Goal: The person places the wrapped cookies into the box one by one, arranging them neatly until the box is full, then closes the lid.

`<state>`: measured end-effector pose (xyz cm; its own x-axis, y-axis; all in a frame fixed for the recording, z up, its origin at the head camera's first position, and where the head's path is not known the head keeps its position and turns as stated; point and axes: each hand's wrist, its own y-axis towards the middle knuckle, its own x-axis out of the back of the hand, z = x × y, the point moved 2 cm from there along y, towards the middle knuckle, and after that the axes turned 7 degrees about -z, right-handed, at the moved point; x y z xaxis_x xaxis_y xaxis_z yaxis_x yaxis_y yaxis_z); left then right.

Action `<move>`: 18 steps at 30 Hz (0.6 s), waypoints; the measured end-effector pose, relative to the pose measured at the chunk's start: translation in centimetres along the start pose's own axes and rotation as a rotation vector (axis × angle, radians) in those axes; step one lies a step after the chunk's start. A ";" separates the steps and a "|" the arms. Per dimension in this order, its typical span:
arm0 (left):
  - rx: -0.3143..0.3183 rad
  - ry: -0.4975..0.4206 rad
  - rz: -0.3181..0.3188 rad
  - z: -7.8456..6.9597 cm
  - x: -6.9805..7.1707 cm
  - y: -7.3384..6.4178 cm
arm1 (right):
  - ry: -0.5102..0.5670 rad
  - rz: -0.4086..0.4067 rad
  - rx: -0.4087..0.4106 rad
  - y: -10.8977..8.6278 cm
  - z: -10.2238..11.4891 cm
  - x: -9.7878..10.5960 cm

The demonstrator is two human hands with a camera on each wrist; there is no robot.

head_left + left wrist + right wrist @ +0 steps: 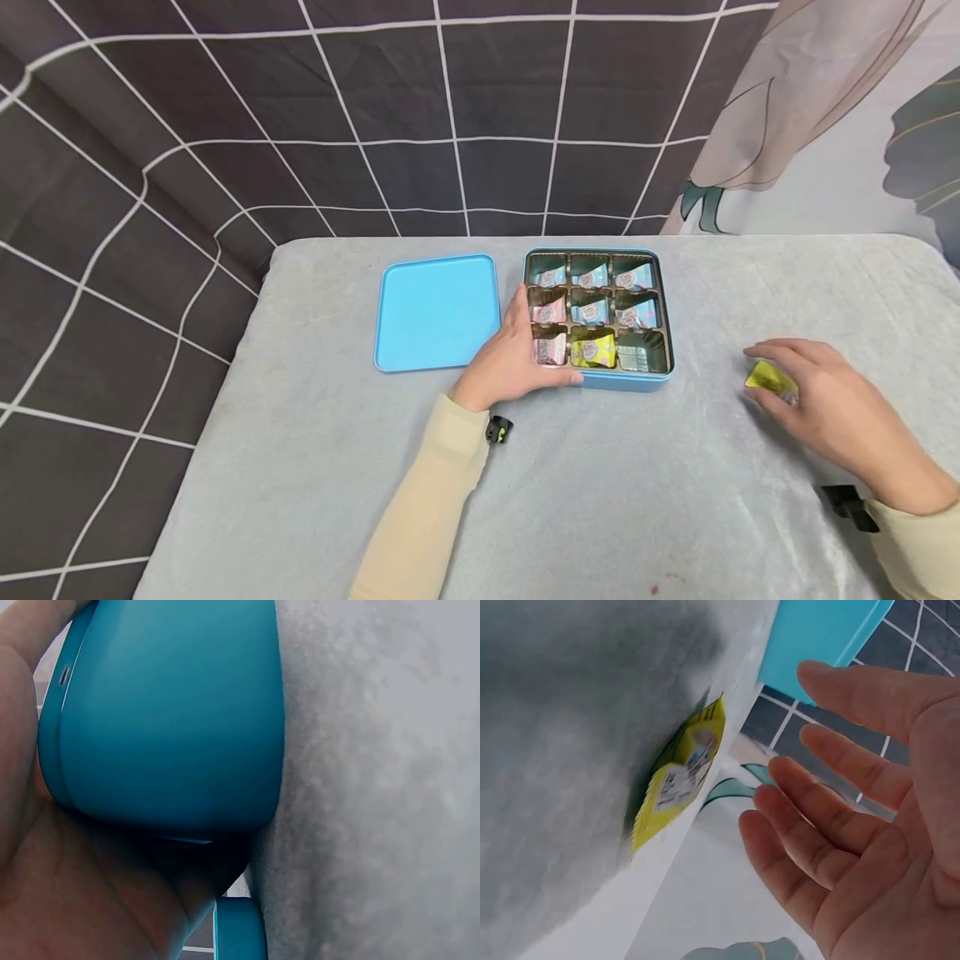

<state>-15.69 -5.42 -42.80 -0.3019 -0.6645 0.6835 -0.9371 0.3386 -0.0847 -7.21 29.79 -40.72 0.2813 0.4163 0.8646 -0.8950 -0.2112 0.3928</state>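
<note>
A blue tin box (628,383) with a dark divided tray lies on the table. Wrapped candies sit in its compartments: blue ones (589,312), pink ones (549,312) and a yellow one (592,350). Bare tray bottom shows in the front right compartment (643,352). My left hand (512,354) holds the box at its front left corner, fingers along the left side, thumb along the front. To the right, my right hand (832,400) hovers around a yellow wrapped candy (679,776) lying on the cloth. The right wrist view shows its fingers apart from the candy.
A blue lid (437,312) lies flat left of the box, close to my left hand. Grey cloth (585,492) covers the table. Behind it hangs a dark curtain with white grid lines (495,100), and a patterned light curtain (817,108) at the right.
</note>
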 end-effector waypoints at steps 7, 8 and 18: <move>0.001 -0.014 0.001 -0.1 0.1 0.0 | -0.018 0.045 -0.016 -0.5 -0.8 0.1; 0.000 -0.015 0.000 -0.1 0.1 0.0 | -0.015 0.048 -0.018 -0.6 -0.9 0.1; -0.005 -0.012 -0.005 -0.1 0.1 0.0 | -0.070 0.103 -0.074 -0.7 -1.3 0.0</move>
<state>-15.73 -5.45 -42.68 -0.2995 -0.6738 0.6755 -0.9377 0.3386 -0.0781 -7.07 31.11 -41.46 0.2077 0.3325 0.9200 -0.9428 -0.1825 0.2788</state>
